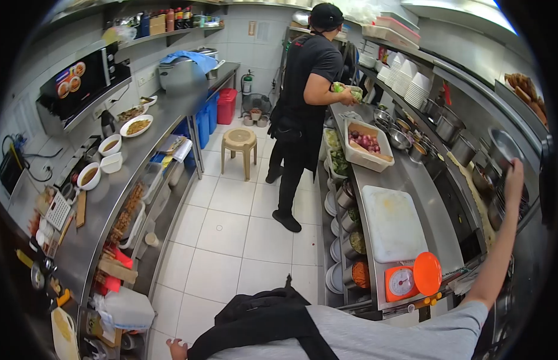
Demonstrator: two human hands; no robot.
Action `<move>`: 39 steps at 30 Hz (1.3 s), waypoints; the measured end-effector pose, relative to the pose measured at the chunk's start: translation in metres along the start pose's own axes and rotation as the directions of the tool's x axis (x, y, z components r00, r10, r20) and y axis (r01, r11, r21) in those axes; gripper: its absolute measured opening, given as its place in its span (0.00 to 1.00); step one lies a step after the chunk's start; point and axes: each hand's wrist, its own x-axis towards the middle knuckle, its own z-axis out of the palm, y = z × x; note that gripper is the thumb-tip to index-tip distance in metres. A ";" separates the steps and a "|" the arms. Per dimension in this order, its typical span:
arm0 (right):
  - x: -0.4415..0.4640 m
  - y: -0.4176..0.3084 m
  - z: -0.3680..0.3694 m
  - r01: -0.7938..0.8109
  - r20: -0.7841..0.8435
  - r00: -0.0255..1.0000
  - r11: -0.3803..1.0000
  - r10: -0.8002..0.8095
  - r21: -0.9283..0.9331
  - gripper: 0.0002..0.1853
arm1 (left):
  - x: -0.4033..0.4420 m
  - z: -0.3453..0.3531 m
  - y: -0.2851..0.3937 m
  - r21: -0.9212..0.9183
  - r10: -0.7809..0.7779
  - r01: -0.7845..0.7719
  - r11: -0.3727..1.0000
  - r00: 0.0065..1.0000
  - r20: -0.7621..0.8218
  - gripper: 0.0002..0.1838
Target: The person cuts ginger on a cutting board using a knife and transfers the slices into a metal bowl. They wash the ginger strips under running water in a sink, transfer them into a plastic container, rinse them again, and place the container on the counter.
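Observation:
My right hand (516, 171) reaches out to the far right, its fingers closed on the rim of a shiny metal bowl (504, 144). The bowl is tilted above a group of metal pots and pans (486, 175). Low at the bottom edge, my left hand (177, 348) hangs beside my body over the floor. Its fingers look loosely apart, with nothing visible in them; part of it is cut off by the frame.
A co-worker (312, 90) in black stands ahead at the right counter, holding a container of greens (349, 91). Near me lie a white cutting board (394, 223) and an orange scale (401, 282). A stool (239, 144) stands in the aisle. Bowls of food (89, 175) line the left counter.

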 end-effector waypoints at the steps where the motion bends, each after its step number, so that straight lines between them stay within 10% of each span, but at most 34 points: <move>1: 0.000 -0.046 0.000 -0.020 0.017 1.000 0.994 0.018 0.104 0.08 | -0.019 -0.009 -0.011 0.179 -0.100 0.083 0.980 0.991 0.085 0.18; 6: -0.026 -0.315 -0.027 -0.018 0.017 1.000 0.856 0.011 0.517 0.08 | -0.105 -0.037 -0.070 0.524 0.002 -0.067 0.849 0.992 0.123 0.20; 9: -0.061 -0.442 -0.010 0.028 -0.008 0.999 0.637 -0.035 0.770 0.11 | -0.165 -0.056 -0.075 0.155 -0.574 0.571 0.806 0.818 -0.034 0.18; 12: -0.103 -0.580 -0.007 0.126 -0.053 0.980 0.396 -0.190 0.910 0.13 | -0.233 -0.059 -0.053 -0.200 -0.820 0.796 0.571 0.562 -0.104 0.20; 17: -0.249 -0.822 -0.022 -0.249 0.139 0.860 -0.166 -0.490 0.954 0.10 | -0.325 -0.021 0.008 -0.298 -0.928 0.881 0.367 0.326 -0.181 0.20; 19: -0.317 -0.890 -0.081 -0.713 0.265 0.565 -0.301 -0.781 0.634 0.07 | -0.347 -0.017 0.047 -0.225 -0.991 0.967 0.122 0.108 -0.075 0.20; 22: -0.374 -0.968 -0.177 -0.819 0.107 0.225 -0.128 -0.969 0.559 0.07 | -0.380 -0.002 0.068 -0.277 -0.987 0.955 -0.108 -0.069 0.145 0.19; 28: -0.397 -1.128 -0.361 -0.531 -0.718 0.170 -0.676 -0.675 0.511 0.10 | -0.400 -0.003 0.096 -0.399 -0.946 0.858 -0.324 -0.283 0.159 0.17; 33: -0.408 -1.246 -0.533 -0.529 -0.865 0.278 -0.818 -0.419 0.226 0.08 | -0.373 -0.068 0.031 -0.405 -0.975 0.900 -0.163 -0.210 -0.074 0.18; 39: -0.497 -1.342 -0.647 -0.515 -0.818 0.223 -0.777 -0.530 0.363 0.08 | -0.243 -0.291 -0.053 -0.742 -0.881 0.615 0.268 -0.156 -0.447 0.18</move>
